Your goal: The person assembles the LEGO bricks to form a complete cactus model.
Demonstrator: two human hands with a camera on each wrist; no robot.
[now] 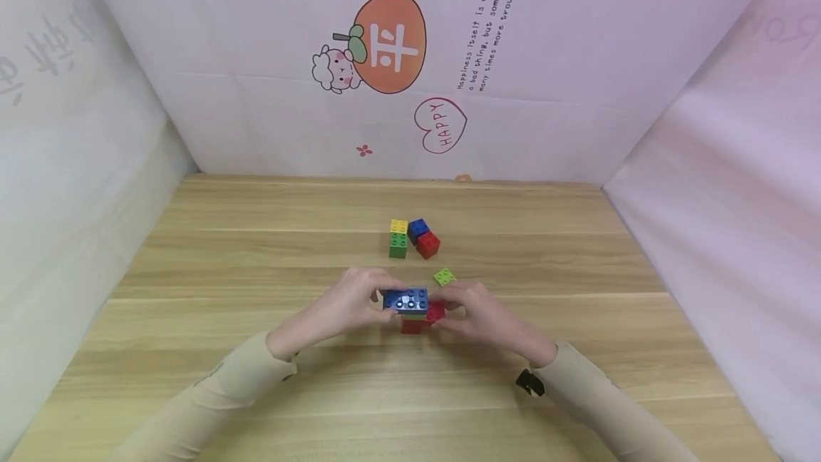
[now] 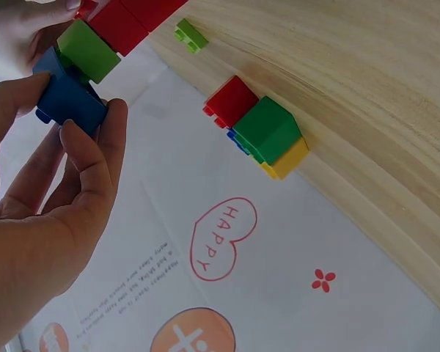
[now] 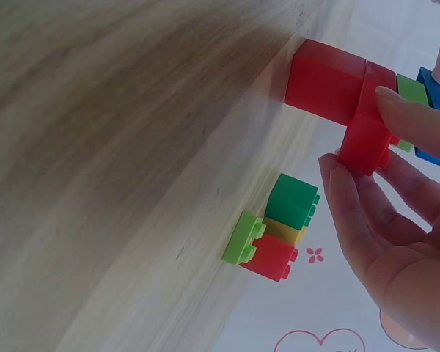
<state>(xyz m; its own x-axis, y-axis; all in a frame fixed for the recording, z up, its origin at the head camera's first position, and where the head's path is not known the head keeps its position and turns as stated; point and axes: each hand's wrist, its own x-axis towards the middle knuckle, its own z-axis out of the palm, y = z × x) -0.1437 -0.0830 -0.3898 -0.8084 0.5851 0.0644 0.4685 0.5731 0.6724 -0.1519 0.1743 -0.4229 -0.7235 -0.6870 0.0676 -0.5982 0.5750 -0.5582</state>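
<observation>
In front of me stands a stack of toy building bricks. A blue brick (image 1: 410,301) is on top, with a light green brick (image 2: 90,51) under it. Below these come a long red brick (image 3: 368,121), which sticks out to the right, and a red block (image 3: 326,79) at the bottom. My left hand (image 1: 355,298) pinches the blue brick between thumb and fingers. From the other side my right hand (image 1: 477,312) grips the overhanging end of the long red brick, thumb and fingertips on opposite sides.
Just behind the stack lies a light green brick (image 1: 445,276). Farther back sit a green brick (image 1: 398,245), a yellow brick (image 1: 399,225), a blue brick (image 1: 418,228) and a red brick (image 1: 428,244). A printed cloth (image 1: 282,127) hangs behind the wooden table (image 1: 256,234).
</observation>
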